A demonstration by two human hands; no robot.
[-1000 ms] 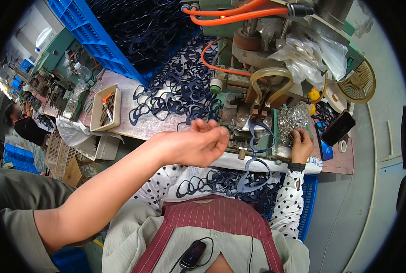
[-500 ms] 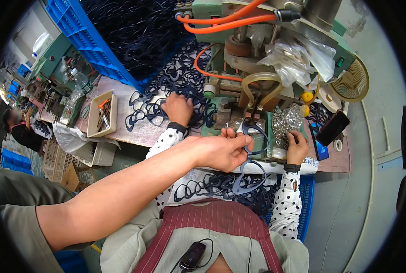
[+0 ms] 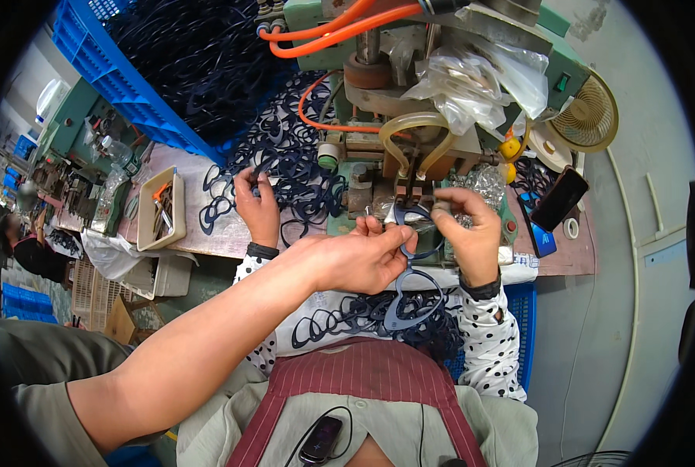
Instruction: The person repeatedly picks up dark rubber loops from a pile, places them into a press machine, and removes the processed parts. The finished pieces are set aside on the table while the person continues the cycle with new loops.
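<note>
My left hand [image 3: 259,210], fingers apart, is raised at the near edge of a pile of dark blue looped pieces [image 3: 285,140]; I make out nothing held in it. My right hand [image 3: 474,237] is beside the press head [image 3: 414,189], thumb and forefinger close together; what they pinch, if anything, is too small to tell. Another person's hand [image 3: 371,253] reaches across from the left, holding a blue double-loop piece [image 3: 416,319]. One loop is at the press and the other hangs toward my lap. A small shiny metal bit [image 3: 368,210] shows near that hand's fingertips.
A blue crate [image 3: 141,93] full of dark pieces leans behind the pile. A beige tool tray [image 3: 178,222] stands left. Plastic bags [image 3: 472,86] hang on the press. Right of it lie phones [image 3: 559,198] and a tape roll [image 3: 571,228]. More loops [image 3: 347,315] lie on my lap.
My left hand has lifted from the pile and moved left. My right hand has come from the bag of small metal parts to the press. The other person still holds the double-loop piece.
</note>
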